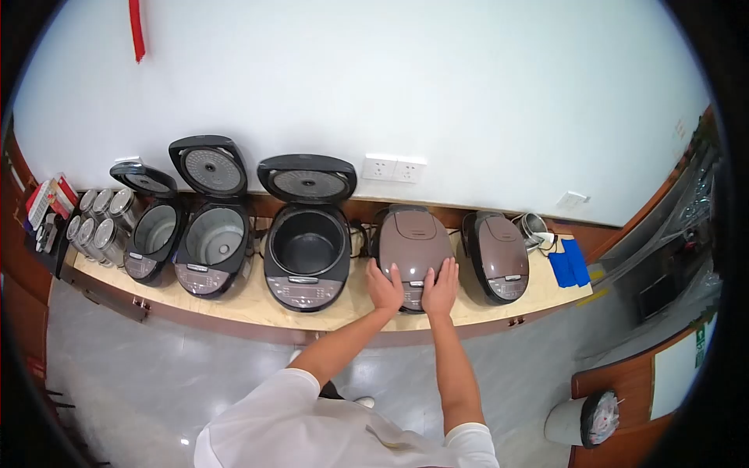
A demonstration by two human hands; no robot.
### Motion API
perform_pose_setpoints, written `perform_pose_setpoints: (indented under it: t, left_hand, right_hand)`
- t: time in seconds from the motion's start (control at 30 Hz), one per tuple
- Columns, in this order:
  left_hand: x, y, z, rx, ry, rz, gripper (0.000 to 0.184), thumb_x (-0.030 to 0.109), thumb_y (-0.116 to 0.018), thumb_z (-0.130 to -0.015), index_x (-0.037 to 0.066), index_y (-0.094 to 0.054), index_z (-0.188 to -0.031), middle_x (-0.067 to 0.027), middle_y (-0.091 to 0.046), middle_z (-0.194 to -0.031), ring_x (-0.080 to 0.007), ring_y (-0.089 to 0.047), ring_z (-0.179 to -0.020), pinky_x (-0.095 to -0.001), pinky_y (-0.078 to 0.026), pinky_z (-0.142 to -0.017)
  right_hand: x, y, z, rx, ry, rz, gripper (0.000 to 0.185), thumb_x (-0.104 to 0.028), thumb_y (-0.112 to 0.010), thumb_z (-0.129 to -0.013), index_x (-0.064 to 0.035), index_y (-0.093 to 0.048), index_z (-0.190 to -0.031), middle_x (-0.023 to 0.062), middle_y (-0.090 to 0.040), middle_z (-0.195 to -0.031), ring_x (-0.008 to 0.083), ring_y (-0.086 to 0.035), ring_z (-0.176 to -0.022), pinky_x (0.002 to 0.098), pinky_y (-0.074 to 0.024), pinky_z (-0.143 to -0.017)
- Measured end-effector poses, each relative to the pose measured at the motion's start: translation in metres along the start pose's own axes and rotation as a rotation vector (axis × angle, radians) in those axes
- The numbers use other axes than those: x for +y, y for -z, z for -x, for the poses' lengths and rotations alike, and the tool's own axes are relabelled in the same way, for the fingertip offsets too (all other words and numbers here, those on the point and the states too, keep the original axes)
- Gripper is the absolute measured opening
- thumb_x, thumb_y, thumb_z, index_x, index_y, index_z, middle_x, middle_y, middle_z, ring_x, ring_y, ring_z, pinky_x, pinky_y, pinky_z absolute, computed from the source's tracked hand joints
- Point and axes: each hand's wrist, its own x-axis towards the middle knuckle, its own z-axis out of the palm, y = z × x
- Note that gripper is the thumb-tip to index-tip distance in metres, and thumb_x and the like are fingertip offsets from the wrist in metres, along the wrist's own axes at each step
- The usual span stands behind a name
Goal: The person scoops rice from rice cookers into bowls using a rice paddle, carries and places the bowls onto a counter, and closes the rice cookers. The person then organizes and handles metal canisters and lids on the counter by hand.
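Observation:
Both hands rest on a closed brown rice cooker [413, 246] on the counter. My left hand [385, 287] lies against the front left of its lid, fingers extended. On the front right side lies my right hand [441, 288], its fingers also stretched out. Part of the cooker's control panel [412, 297] shows between the hands. Just left stands an open cooker [308, 243] with a dark inner pot and its lid raised. Another closed brown cooker [499, 253] is to the right.
Two more open cookers [214, 238] [154, 230] stand further left, beside several clear jars [109, 238]. Blue cloths [569, 264] and a metal pot [532, 228] are at the counter's right. A lined bin [569, 421] stands on the floor, lower right.

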Motion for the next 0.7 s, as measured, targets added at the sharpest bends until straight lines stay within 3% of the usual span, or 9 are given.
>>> perform_pose_setpoints:
  t: [0.07,0.13,0.23,0.3,0.37,0.43,0.5,0.57,0.7]
  left_hand:
    - [-0.005,0.017,-0.005,-0.125,0.038,0.010,0.064,0.033,-0.059,-0.100,-0.011,-0.039,-0.141,-0.0342,-0.046,-0.142,-0.0480,-0.048,-0.129,-0.0506,-0.040,-0.107]
    - [-0.019,0.051,-0.006,-0.365,0.171,0.193,0.052,0.032,-0.060,-0.100,-0.005,-0.051,-0.134,-0.0297,-0.060,-0.128,-0.0438,-0.059,-0.119,-0.0488,-0.047,-0.100]
    - [-0.031,0.124,-0.022,-0.624,0.185,0.476,0.027,0.024,-0.058,-0.103,0.000,-0.065,-0.115,-0.0163,-0.073,-0.098,-0.0262,-0.071,-0.095,-0.0383,-0.054,-0.083]
    - [-0.024,0.173,-0.044,-0.636,0.205,0.650,0.023,0.021,-0.057,-0.104,0.000,-0.067,-0.109,-0.0122,-0.074,-0.090,-0.0198,-0.072,-0.089,-0.0340,-0.055,-0.079]
    - [-0.011,0.222,-0.083,-0.446,0.039,0.565,0.020,0.017,-0.056,-0.105,0.000,-0.066,-0.110,-0.0098,-0.072,-0.092,-0.0136,-0.068,-0.087,-0.0281,-0.053,-0.076]
    - [-0.011,0.244,-0.119,-0.247,-0.092,0.532,0.021,0.017,-0.057,-0.104,-0.001,-0.062,-0.114,-0.0104,-0.065,-0.098,-0.0167,-0.064,-0.082,-0.0298,-0.052,-0.077]
    - [-0.013,0.264,-0.153,-0.137,-0.155,0.458,0.025,0.015,-0.057,-0.103,-0.003,-0.060,-0.119,-0.0136,-0.063,-0.108,-0.0231,-0.062,-0.094,-0.0326,-0.049,-0.086]
    - [-0.029,0.270,-0.175,-0.088,-0.097,0.393,0.034,0.019,-0.055,-0.104,-0.003,-0.054,-0.130,-0.0171,-0.060,-0.123,-0.0262,-0.058,-0.106,-0.0363,-0.046,-0.095]
    - [-0.047,0.281,-0.180,-0.071,0.114,0.475,0.045,0.026,-0.046,-0.108,-0.004,-0.045,-0.142,-0.0203,-0.051,-0.142,-0.0292,-0.050,-0.128,-0.0377,-0.038,-0.110]
  right_hand:
    - [-0.006,0.001,0.002,0.038,0.021,0.127,0.053,-0.029,-0.055,-0.101,0.0058,-0.050,-0.141,0.0263,-0.049,-0.148,0.0448,-0.043,-0.139,0.0513,-0.0342,-0.115]
    - [-0.005,0.006,0.015,-0.030,0.059,0.254,0.052,-0.029,-0.055,-0.101,0.0053,-0.051,-0.141,0.0258,-0.051,-0.147,0.0444,-0.044,-0.139,0.0514,-0.0349,-0.114]
    - [-0.096,0.015,-0.027,-0.099,0.217,0.319,0.047,-0.026,-0.054,-0.103,0.0039,-0.052,-0.140,0.0250,-0.055,-0.142,0.0428,-0.046,-0.137,0.0498,-0.0360,-0.114]
    - [-0.168,0.002,-0.052,-0.040,0.224,-0.251,0.047,-0.025,-0.051,-0.105,0.0038,-0.051,-0.142,0.0254,-0.053,-0.143,0.0410,-0.046,-0.138,0.0458,-0.0342,-0.116]
    - [-0.244,-0.007,-0.081,0.056,0.161,-0.408,0.048,-0.027,-0.048,-0.108,0.0048,-0.048,-0.144,0.0256,-0.051,-0.146,0.0384,-0.046,-0.139,0.0417,-0.0328,-0.117]
    - [-0.284,-0.025,-0.108,0.103,0.162,-0.597,0.052,-0.030,-0.046,-0.108,0.0048,-0.044,-0.148,0.0283,-0.047,-0.149,0.0415,-0.043,-0.140,0.0444,-0.0324,-0.117]
    - [-0.300,-0.043,-0.123,0.157,0.201,-0.530,0.049,-0.030,-0.045,-0.109,0.0033,-0.048,-0.145,0.0259,-0.049,-0.146,0.0385,-0.046,-0.138,0.0418,-0.0332,-0.116]
    - [-0.316,-0.031,-0.124,0.160,-0.132,-0.668,0.039,-0.031,-0.051,-0.107,0.0015,-0.061,-0.127,0.0177,-0.065,-0.120,0.0310,-0.060,-0.110,0.0385,-0.0457,-0.099]
    - [-0.280,-0.041,-0.082,0.165,-0.100,-0.583,0.033,-0.026,-0.054,-0.106,0.0025,-0.063,-0.119,0.0166,-0.066,-0.117,0.0283,-0.061,-0.107,0.0371,-0.0462,-0.097]
